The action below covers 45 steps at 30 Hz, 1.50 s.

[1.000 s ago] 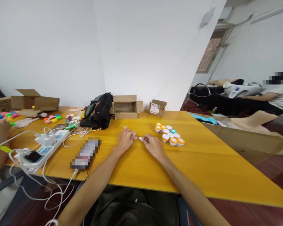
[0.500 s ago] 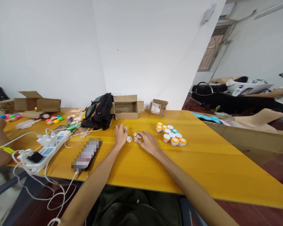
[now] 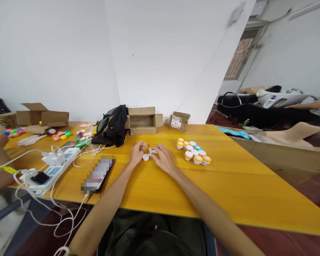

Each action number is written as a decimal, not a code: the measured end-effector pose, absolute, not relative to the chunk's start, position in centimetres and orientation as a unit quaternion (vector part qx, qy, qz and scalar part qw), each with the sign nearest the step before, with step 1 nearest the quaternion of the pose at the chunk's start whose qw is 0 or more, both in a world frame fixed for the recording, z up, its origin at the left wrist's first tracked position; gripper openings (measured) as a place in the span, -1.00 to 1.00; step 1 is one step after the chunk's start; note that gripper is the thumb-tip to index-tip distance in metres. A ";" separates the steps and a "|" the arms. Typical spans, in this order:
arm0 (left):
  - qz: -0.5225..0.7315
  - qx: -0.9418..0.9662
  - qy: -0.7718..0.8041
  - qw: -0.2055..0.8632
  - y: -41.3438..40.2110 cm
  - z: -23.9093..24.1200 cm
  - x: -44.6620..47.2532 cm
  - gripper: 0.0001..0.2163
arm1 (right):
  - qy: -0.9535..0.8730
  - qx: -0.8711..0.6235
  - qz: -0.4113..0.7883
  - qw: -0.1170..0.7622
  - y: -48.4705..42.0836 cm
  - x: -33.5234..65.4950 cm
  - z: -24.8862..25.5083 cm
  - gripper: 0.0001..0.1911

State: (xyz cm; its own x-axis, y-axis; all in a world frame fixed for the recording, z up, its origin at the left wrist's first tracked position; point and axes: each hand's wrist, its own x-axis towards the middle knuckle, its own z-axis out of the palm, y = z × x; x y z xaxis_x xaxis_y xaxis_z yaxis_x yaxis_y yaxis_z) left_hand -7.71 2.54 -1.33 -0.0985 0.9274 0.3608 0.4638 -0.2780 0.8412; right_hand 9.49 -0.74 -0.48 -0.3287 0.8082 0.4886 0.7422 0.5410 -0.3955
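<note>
Yellow table (image 3: 229,177) seen from above, with all places given relative to the phone (image 3: 98,174) lying face-up near the front edge. Left of the phone: a white power strip (image 3: 49,167) with trailing cables, and beyond it coloured balls (image 3: 60,134) and an open cardboard box (image 3: 41,115); another person's arm enters at the far left edge. Behind the phone, toward the wall: a black bag (image 3: 112,126) and a second cardboard box (image 3: 142,121). Just right of the phone: the left hand (image 3: 137,153), fingers curled, fingertips pinching at a small pale object that is too small to identify. A white cap (image 3: 145,157) lies on the table between the two hands, touching or nearly touching the left fingertips. The small white pieces (image 3: 152,151) lie just behind the cap. Further right: the right hand (image 3: 164,159), fingers loosely bent, fingertips resting on those pieces. Well right of the phone: a cluster of small jars (image 3: 193,152) with orange, white and teal lids.
</note>
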 end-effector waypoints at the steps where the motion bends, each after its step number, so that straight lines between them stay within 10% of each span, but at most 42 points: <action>1: 0.494 0.628 0.553 0.236 2.5 -1.3 -7.7 -0.65 | -0.823 -0.462 0.042 0.329 -1.0 9.3 -0.5 -0.72; 12: 0.539 0.635 0.521 0.186 1.1 0.4 -7.1 -0.86 | -0.803 -0.434 0.157 0.377 -1.4 9.0 -0.2 -0.83; 22: 0.435 0.780 0.411 0.183 -1.7 0.5 -4.5 -0.63 | -0.647 -0.374 0.435 0.502 0.1 11.6 0.2 -0.66; 45: 0.398 0.742 0.488 0.231 -1.6 0.0 -5.0 -0.87 | -0.682 -0.392 0.430 0.442 0.3 11.5 -0.6 -0.73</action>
State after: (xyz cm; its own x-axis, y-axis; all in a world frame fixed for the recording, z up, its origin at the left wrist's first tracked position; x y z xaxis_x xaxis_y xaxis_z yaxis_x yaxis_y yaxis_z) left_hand -4.99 -1.60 -0.01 0.2078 0.9078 0.3644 0.5399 -0.4171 0.7312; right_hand 11.53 0.31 -0.65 -0.3012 0.9156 0.2664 0.1550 0.3227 -0.9337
